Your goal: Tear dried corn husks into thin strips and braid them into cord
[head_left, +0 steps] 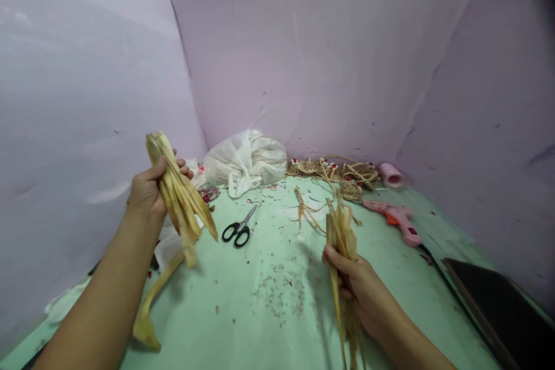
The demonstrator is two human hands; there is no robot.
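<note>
My left hand (151,185) is closed round a bundle of yellowish dried plant strips (180,199), raised above the left side of the table. One long strip (150,312) hangs down from below that bundle toward the table; whether it is joined to it I cannot tell. On the right, my right hand (353,277) grips a second bunch of paler dried strips (342,228), its ends sticking out above and below the fingers. Between the hands lie black-handled scissors (240,228), apart from both.
A white plastic bag (247,162) rests against the back wall. Beside it are woven straw pieces (312,167) and a pink roll (391,176). A pink glue gun (396,219) trails a black cord, near a dark flat object (498,306). Pale walls enclose the green tabletop (243,324).
</note>
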